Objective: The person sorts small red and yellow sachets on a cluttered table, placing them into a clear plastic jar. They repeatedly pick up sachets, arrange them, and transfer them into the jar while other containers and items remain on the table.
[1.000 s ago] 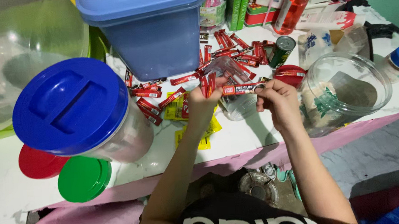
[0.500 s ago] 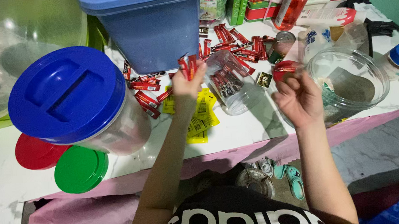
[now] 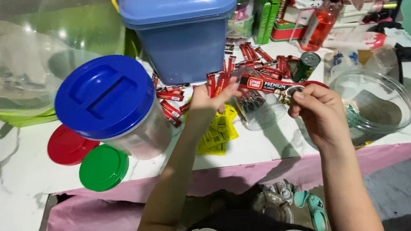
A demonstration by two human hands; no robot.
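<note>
Two bare hands hold slim red sachets above a cluttered white tabletop (image 3: pixel 264 147).

The right hand (image 3: pixel 320 115) pinches one end of a long, narrow red sachet (image 3: pixel 266 84), its grip clenched on it with thumb and fingertips; the sachet is glossy red with a dark end and pale lettering, and lies almost level in the air between the hands. The left hand (image 3: pixel 207 103) has its grip closed around a small bunch of red sachets (image 3: pixel 216 81) standing upright, and its fingertips meet the long sachet's other end. Just behind the hands a small clear jar (image 3: pixel 257 108) lies on its side with similar sachets inside. More loose red sachets (image 3: pixel 264 62) are scattered near a blue bin (image 3: pixel 182 41). Yellow packets (image 3: pixel 218 133) lie under the left wrist. A big jar with a blue lid (image 3: pixel 104 95) stands to the left.
</note>
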